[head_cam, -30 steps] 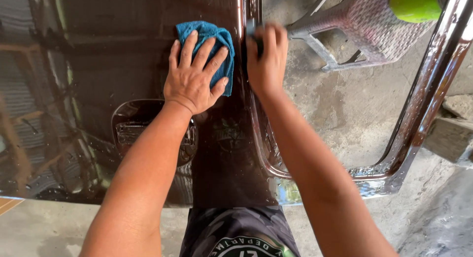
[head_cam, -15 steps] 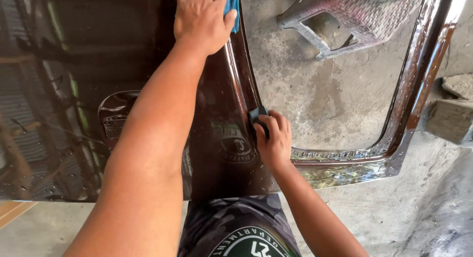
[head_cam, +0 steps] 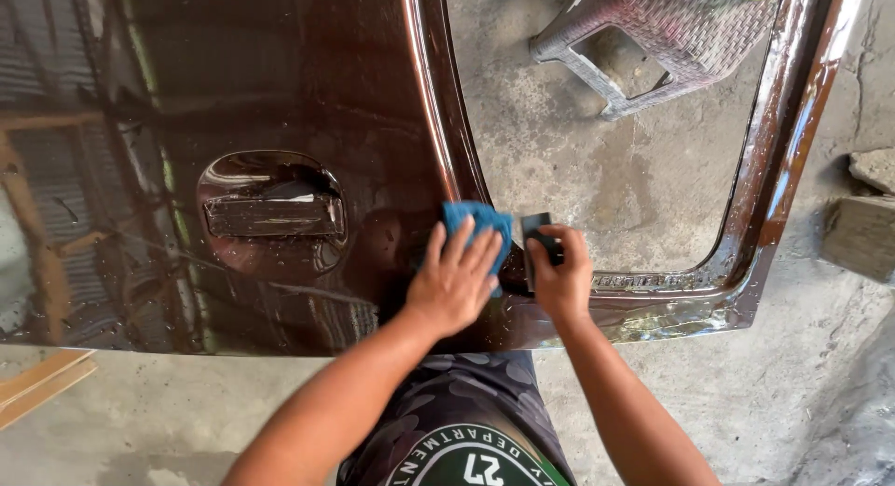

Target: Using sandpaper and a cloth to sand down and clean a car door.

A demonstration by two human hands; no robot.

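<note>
The glossy dark-brown car door panel (head_cam: 233, 104) lies flat over the concrete floor (head_cam: 746, 393), and most of its painted face already shines wet, with beads of water standing around the recessed door handle (head_cam: 270, 214); by that look the broad face has been gone over, while the frame around the window opening, to the right of the handle, appears to be the part now in work (how much of the frame's far side is finished cannot be told). The left hand (head_cam: 457, 283) presses a small blue cloth (head_cam: 480, 223) flat against the panel just right of the handle recess, its fingers (head_cam: 471, 253) spread and released over the cloth, which shows past the fingertips. The right hand (head_cam: 562, 279), just beside it and further from the handle, has its fingers clenched around a small dark block (head_cam: 539, 234) held against the lower corner of the window frame. Through the opening, well beyond the handle, stands a grey woven plastic stool (head_cam: 671, 29).
</note>
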